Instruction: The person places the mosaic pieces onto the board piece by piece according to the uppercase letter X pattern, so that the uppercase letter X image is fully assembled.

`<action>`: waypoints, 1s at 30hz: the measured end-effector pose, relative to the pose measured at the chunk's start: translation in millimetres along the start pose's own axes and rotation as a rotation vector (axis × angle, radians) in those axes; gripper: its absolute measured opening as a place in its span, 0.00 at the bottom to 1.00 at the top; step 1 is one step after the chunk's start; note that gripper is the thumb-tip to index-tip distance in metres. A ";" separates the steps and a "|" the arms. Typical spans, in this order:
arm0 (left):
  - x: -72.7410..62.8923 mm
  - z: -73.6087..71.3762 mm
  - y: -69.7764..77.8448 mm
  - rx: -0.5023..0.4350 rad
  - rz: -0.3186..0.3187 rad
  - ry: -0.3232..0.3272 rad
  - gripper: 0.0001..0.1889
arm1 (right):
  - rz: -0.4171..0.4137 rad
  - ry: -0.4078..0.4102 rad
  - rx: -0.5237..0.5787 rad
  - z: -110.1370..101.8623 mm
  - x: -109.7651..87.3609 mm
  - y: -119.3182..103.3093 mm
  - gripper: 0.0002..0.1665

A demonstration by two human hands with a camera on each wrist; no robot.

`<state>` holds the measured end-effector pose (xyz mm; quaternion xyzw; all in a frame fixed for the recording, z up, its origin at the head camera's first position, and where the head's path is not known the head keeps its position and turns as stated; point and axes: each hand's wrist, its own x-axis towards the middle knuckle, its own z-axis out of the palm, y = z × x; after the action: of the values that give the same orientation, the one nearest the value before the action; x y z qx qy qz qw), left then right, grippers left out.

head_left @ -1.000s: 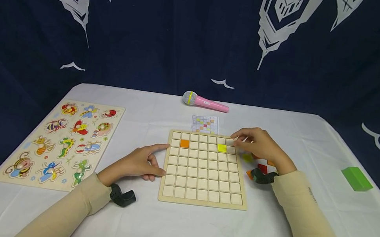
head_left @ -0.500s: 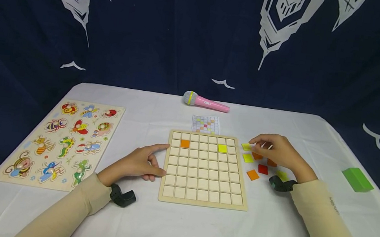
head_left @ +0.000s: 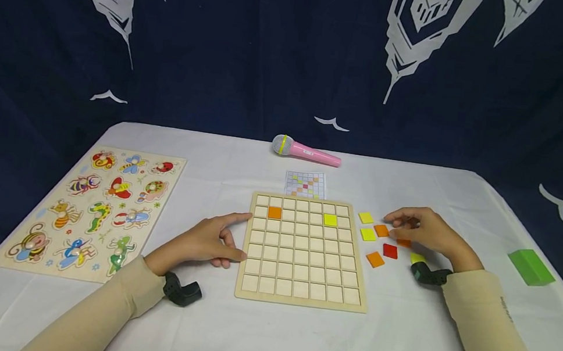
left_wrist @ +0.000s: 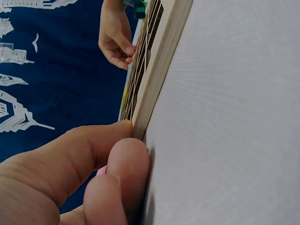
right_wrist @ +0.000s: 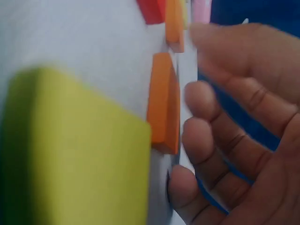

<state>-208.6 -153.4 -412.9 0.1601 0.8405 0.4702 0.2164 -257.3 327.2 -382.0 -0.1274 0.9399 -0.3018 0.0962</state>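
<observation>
A wooden grid board lies in the middle of the table, an orange tile and a yellow tile set in its second row. My left hand rests at its left edge, index finger and thumb spread along it; in the left wrist view a fingertip meets the board's side. Right of the board, my right hand hovers over loose square tiles, its fingers loosely bent around nothing. Close below it are an orange tile and a blurred yellow tile; a red tile lies nearby.
A small printed pattern card sits behind the board, with a pink toy microphone farther back. At left lies an insect picture puzzle. A green block stands near the table's right side.
My right hand has drawn back rightward from the board's upper right corner to above the loose tiles, uncovering several of them. The left hand has stayed at the board's edge.
</observation>
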 end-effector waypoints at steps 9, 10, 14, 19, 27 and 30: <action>-1.8 0.0 -0.6 -0.018 0.002 -0.001 0.49 | -0.008 -0.020 0.026 4.9 3.3 3.6 0.22; -1.9 0.1 -0.5 -0.019 0.002 -0.001 0.49 | -0.008 -0.020 0.023 5.1 3.5 3.6 0.22; -2.1 0.5 -0.1 -0.024 0.002 -0.001 0.49 | -0.006 -0.022 0.007 5.6 4.1 3.9 0.22; -2.0 0.4 0.4 -0.017 0.003 0.000 0.49 | -0.013 -0.010 -0.020 5.3 3.7 4.1 0.20; -0.4 0.6 1.1 -0.005 0.000 0.001 0.49 | 0.004 0.009 -0.023 2.3 0.3 -1.2 0.19; 0.4 0.4 0.7 -0.003 0.000 0.000 0.49 | 0.011 0.017 -0.023 1.3 0.1 -4.6 0.17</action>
<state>-208.7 -152.5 -412.5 0.1599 0.8399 0.4713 0.2166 -256.3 322.9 -380.4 -0.1207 0.9448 -0.2914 0.0886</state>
